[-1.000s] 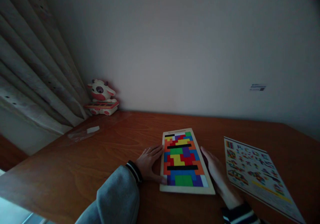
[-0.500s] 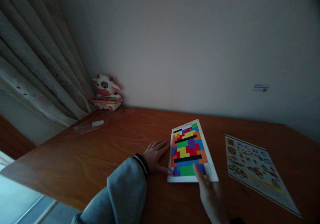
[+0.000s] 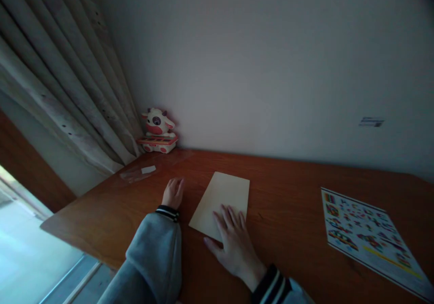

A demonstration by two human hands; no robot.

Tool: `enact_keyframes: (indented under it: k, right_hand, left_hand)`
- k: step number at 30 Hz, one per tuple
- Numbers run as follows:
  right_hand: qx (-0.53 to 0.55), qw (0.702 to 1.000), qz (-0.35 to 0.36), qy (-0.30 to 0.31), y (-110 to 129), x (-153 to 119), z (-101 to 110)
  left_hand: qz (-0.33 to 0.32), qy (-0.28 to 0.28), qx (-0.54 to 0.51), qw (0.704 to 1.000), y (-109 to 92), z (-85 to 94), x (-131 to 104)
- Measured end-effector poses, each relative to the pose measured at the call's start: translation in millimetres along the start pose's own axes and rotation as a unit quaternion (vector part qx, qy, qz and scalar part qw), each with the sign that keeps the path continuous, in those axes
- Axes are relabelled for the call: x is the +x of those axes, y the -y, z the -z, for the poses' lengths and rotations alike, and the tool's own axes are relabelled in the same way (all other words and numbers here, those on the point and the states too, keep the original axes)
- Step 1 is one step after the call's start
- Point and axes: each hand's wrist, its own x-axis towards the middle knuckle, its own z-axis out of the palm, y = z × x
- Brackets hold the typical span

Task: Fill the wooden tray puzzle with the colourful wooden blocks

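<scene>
The puzzle board (image 3: 225,189) lies face down on the brown table, its plain pale back showing and its coloured pieces hidden. Across the near part of that back my right hand (image 3: 233,245) lies flat, fingers spread and thumb beyond the near edge. To the left of the board, apart from it, my left hand (image 3: 174,194) rests over the table with its fingers curled in; nothing shows in them.
A printed sheet of small coloured figures (image 3: 373,240) lies on the right of the table (image 3: 288,213). At the back left corner stands a cow toy with a keyboard (image 3: 158,132), near a clear plastic wrapper (image 3: 134,175) and the curtain (image 3: 77,87).
The board has been turned from its coloured face to its plain back. My left hand has come off its edge and curled; my right hand now lies flat on it. The view has shifted slightly.
</scene>
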Motion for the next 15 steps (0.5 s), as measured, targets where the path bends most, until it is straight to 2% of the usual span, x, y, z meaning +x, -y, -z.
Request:
enact_keyframes:
  k: [3, 7, 9, 11, 13, 15]
  right_hand:
    - [-0.019, 1.000, 0.007, -0.006, -3.3, -1.3, -8.7]
    - [-0.001, 0.998, 0.005, -0.055, -6.6, -1.2, -8.6]
    - [0.009, 0.993, -0.042, -0.114, -11.5, 1.2, -8.6]
    - [0.010, 0.979, -0.120, -0.165, -19.7, 4.8, -9.7]
    - [0.007, 0.966, -0.185, -0.178, -29.2, 8.2, -12.1]
    - [0.014, 0.962, -0.209, -0.178, -36.8, 10.2, -16.0]
  left_hand:
    - [-0.017, 0.054, 0.007, 0.998, -4.0, -4.7, -7.0]
    - [-0.060, 0.134, 0.001, 0.989, -28.3, -13.5, -14.9]
    - [-0.075, 0.173, 0.005, 0.982, -39.4, -15.4, -17.6]
    - [-0.079, 0.206, 0.019, 0.975, -47.0, -16.0, -19.6]
    - [-0.072, 0.220, 0.028, 0.972, -51.0, -16.5, -21.0]
    - [-0.068, 0.227, 0.020, 0.971, -52.1, -17.2, -21.9]
